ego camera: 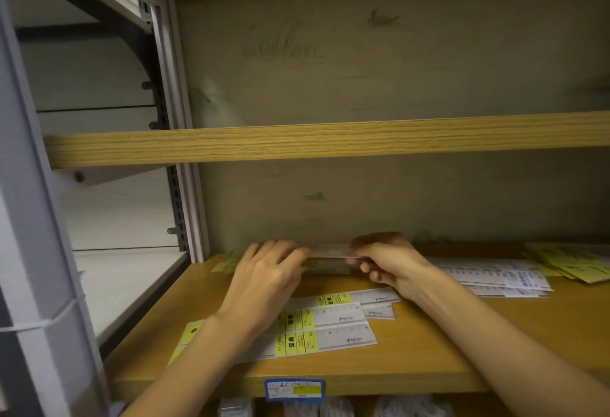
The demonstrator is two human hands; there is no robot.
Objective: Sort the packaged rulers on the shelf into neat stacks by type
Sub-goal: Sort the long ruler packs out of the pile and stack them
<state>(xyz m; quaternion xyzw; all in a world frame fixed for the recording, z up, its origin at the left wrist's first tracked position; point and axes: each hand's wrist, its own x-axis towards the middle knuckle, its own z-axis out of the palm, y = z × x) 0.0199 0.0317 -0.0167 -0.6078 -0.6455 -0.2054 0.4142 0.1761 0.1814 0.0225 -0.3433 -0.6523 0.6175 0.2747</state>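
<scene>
Head view: both hands, left hand (264,271) and right hand (389,265), pinch a thin bundle of clear-packaged rulers (330,253) at the wooden shelf's (429,357) back edge; slippery sleeves could fan out.

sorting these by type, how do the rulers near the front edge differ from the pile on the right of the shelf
The front rulers have yellow label panels beside pale grey scales; the right pile is white with blue print. The front rulers lie fanned, partly under the left hand; the right pile lies beyond the right hand, untouched. Both lie flat and loosely overlapped on the shelf.
</scene>
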